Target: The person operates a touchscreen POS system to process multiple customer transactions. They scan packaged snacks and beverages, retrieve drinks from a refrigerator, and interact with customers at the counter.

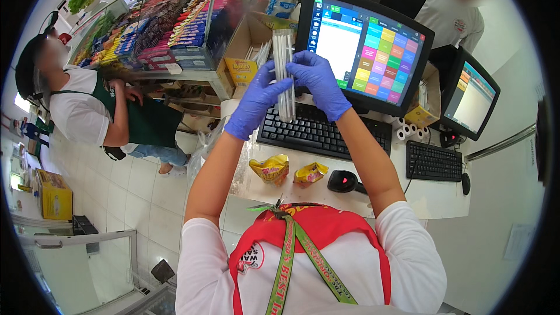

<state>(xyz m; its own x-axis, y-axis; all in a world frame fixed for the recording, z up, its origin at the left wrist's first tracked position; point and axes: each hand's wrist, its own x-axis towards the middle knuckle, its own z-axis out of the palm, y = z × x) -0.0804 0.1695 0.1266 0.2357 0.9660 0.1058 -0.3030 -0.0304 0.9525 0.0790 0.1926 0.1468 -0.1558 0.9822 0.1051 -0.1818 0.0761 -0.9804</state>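
Observation:
Blue disposable gloves cover both hands. A bundle of thin white sticks in clear wrapping, probably drinking straws (282, 46), stands roughly upright between them. My left hand (258, 100) grips the bundle from the left, its thumb across the front. From the right, my right hand (318, 83) pinches the bundle's edge with its fingertips. Below the bundle lies a black keyboard (313, 133), and behind the right hand rises a touchscreen monitor (363, 48) with coloured tiles. Two crumpled yellow packets, a larger wrapper (270, 169) and a smaller wrapper (309, 173), sit on the counter.
A barcode scanner (343, 181) lies near the counter's front edge. Paper rolls (407, 131) and a second keyboard (433, 160) are to the right. A cardboard box (243, 68) holds more wrapped sticks. A person in a green apron (148, 113) stands left, beside the snack display (166, 30).

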